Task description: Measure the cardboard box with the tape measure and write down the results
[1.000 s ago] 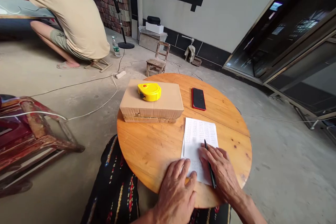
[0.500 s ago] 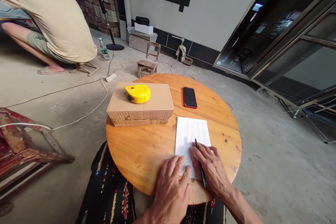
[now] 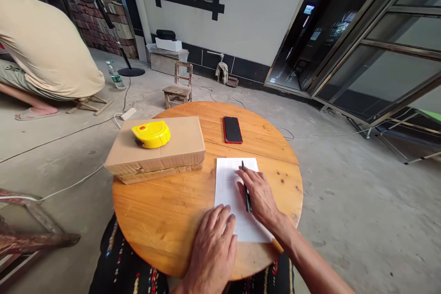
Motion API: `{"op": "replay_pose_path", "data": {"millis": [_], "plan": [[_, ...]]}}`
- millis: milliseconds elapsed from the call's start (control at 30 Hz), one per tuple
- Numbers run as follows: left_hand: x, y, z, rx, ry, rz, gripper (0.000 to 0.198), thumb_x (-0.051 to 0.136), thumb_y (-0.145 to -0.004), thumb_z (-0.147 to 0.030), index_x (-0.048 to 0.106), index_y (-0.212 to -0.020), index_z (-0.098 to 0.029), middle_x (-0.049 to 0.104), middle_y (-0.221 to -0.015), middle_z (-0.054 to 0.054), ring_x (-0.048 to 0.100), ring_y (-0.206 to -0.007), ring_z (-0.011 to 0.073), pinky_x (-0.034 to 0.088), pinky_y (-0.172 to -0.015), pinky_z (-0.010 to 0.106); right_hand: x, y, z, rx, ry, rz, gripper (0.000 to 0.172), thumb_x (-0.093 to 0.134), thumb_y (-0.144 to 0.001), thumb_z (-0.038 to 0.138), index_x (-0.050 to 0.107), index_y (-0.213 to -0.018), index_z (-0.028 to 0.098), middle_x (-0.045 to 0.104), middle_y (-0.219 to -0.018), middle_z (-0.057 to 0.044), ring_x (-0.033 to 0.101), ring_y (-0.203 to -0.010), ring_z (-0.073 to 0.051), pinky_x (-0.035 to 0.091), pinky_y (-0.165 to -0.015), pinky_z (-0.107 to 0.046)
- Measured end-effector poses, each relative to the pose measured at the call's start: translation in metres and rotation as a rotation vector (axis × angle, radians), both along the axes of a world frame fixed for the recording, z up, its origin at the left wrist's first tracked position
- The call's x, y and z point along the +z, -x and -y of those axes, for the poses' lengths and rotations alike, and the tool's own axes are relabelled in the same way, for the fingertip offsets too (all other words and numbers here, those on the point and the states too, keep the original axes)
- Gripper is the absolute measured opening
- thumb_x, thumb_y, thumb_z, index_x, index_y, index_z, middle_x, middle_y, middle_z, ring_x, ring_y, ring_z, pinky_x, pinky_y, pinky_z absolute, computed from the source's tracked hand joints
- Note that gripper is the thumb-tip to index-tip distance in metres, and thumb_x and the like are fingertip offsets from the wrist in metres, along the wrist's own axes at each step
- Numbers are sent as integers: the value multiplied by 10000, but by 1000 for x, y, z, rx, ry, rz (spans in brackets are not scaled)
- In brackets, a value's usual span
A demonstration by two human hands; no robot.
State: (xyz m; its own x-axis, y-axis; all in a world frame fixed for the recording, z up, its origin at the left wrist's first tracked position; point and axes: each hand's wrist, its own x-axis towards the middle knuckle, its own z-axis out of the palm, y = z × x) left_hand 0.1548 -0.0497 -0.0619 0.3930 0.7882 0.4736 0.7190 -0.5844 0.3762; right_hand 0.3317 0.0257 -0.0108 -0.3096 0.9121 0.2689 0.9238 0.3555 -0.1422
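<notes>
A white sheet of paper (image 3: pixel 225 188) with rows of small handwritten marks lies on the round wooden table (image 3: pixel 161 213). Flat across its lower left edge rests my left hand (image 3: pixel 215 243), fingers stretched out, partly on the tabletop. Over the upper right part of the sheet is my right hand (image 3: pixel 258 193), holding a black pen (image 3: pixel 245 195) that points away from me. The fingers partly cover the written rows. Whether the pen tip touches the paper, I cannot tell.
A cardboard box (image 3: pixel 161 161) carries a yellow tape measure (image 3: pixel 151 134) at the table's left. A red-edged phone (image 3: pixel 233 130) lies beyond the paper. Behind stand a small wooden chair (image 3: pixel 178 89) and a water bottle (image 3: pixel 115 76). A person (image 3: pixel 44 46) sits at left.
My right hand has moved up the sheet, away from me, with the pen. My left hand stays flat near the lower left edge. The whole view has swung to the right.
</notes>
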Motion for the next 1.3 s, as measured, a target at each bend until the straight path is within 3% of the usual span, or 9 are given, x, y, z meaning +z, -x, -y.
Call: {"op": "replay_pose_path", "data": {"millis": [100,200,500,600,767,867,1067,1300], "plan": [[-2,1,-1,10,-37,-7,318,499,-886,-159,643,-1167,-198,665,-1280,59,599,-1180,271,536,-958,458,-6,1,-31,13,-3,1,269,439,-989,151,583,-1216,169,666,-1233,-148,611,-1112,-286,419,-913,-395],[-3,2,-3,-5,-67,-15,303,496,-896,-187,647,-1158,-197,669,-1276,53,599,-1178,260,530,-952,430,-13,-7,-42,10,-6,-5,238,451,-985,159,602,-1169,165,691,-1168,-139,630,-1056,-279,430,-901,-374],[-2,1,-2,4,-2,11,306,507,-894,-161,633,-1168,-208,655,-1295,46,573,-1201,260,493,-988,442,-15,-40,-25,-33,-24,25,271,435,-991,140,561,-1231,157,668,-1207,-141,623,-1070,-259,423,-883,-359],[-1,0,-1,-2,6,15,306,518,-886,-163,635,-1166,-206,658,-1290,47,575,-1199,263,502,-988,448,-12,-40,-21,-34,-38,80,306,448,-966,84,556,-1250,124,668,-1193,-171,598,-1113,-293,409,-891,-393],[4,0,1,15,21,-1,323,572,-859,-185,631,-1176,-189,644,-1315,71,577,-1202,287,519,-986,478,-9,-32,-25,63,-17,212,264,474,-955,80,638,-1141,170,659,-1204,-178,523,-1216,-355,395,-922,-451],[6,0,1,2,33,-51,350,612,-836,-177,631,-1186,-183,644,-1316,79,587,-1195,293,533,-980,480,-7,-32,-28,77,-27,238,304,465,-950,69,640,-1172,180,632,-1269,-187,513,-1231,-375,400,-922,-486],[12,-6,-8,36,145,-99,373,627,-810,-125,639,-1178,-178,631,-1326,92,559,-1240,301,485,-1047,510,-7,-43,-7,42,-62,180,550,429,-791,-83,612,-1249,159,636,-1299,-149,563,-1188,-311,453,-903,-439],[14,-6,-13,7,135,-47,371,613,-804,-112,644,-1165,-186,620,-1334,94,536,-1261,304,431,-1086,561,-7,-44,17,16,-86,-7,450,416,-820,-13,646,-1173,144,661,-1252,-161,604,-1121,-310,497,-847,-460]]}}
